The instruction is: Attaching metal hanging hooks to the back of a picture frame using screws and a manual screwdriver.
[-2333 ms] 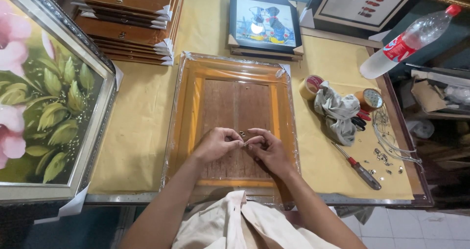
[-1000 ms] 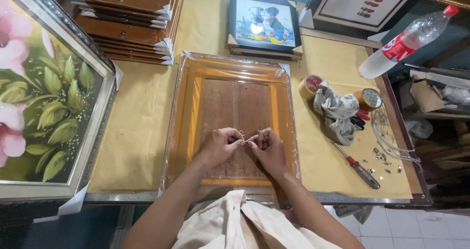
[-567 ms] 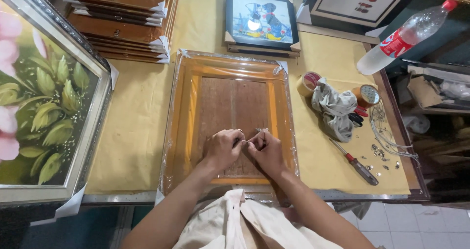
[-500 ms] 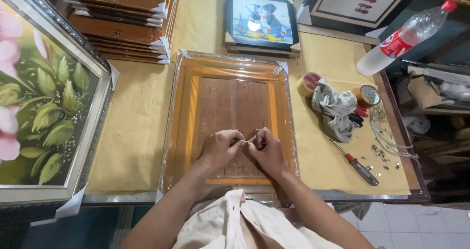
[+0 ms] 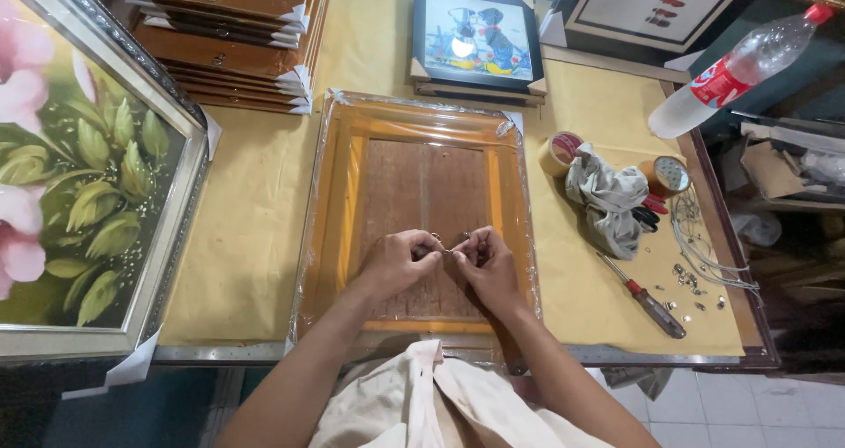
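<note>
Yellow paper covers the worktable [image 5: 255, 237] as we look down. Our left hand [image 5: 398, 261] and right hand [image 5: 484, 263] meet fingertip to fingertip, both pinched shut on a small metal piece [image 5: 451, 251] too tiny to identify. It sits over the wooden back of the plastic-wrapped frame [image 5: 339, 201] lying face down. Rightward we spot a grey rag [image 5: 607, 197], tape rolls [image 5: 560, 153] and a red-handled screwdriver [image 5: 642, 297].

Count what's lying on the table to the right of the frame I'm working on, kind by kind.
Tape rolls: 2
Cloth: 1
Screwdriver: 1
Bottle: 1
Wire bundle: 1
Total: 6, leaving out the small metal fittings, too tiny to count.
</note>
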